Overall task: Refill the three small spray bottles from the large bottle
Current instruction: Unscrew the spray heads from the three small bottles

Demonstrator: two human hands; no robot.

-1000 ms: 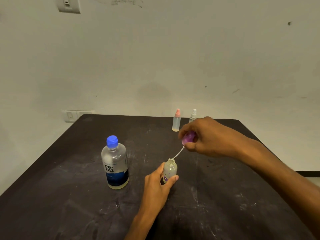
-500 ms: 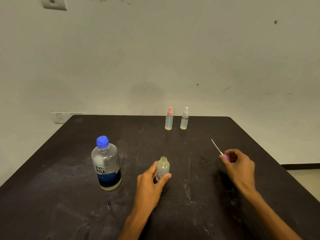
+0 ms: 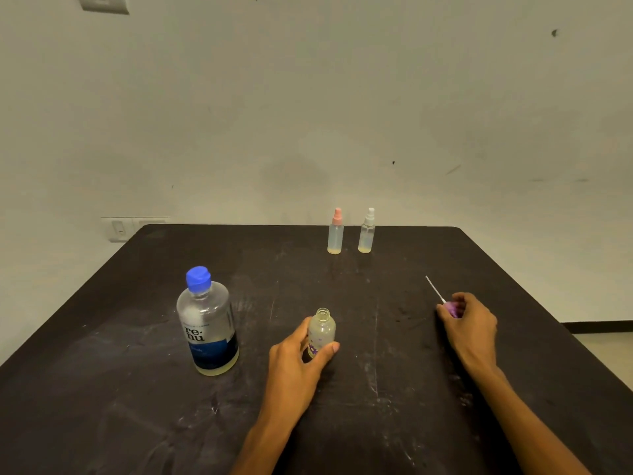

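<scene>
An uncapped small spray bottle (image 3: 322,329) with a purple flower print stands upright on the black table (image 3: 137,406), and my left hand (image 3: 297,363) grips its lower part. To the right, my right hand (image 3: 469,325) holds its purple spray head (image 3: 454,308) low over the table, the thin white dip tube (image 3: 434,289) pointing up and away. The large clear bottle (image 3: 207,323) with a blue cap stands to the left, a little pale liquid at its bottom. Two more small spray bottles stand capped at the far edge: a pink-topped one (image 3: 335,234) and a white-topped one (image 3: 367,233).
The table's far edge meets a plain wall with a switch plate (image 3: 120,229) at the left. The right table edge (image 3: 561,323) drops to the floor close to my right hand.
My right hand pulled the purple spray head and its tube out of the small bottle and carried it right and down to the table. My left hand kept hold of the bottle.
</scene>
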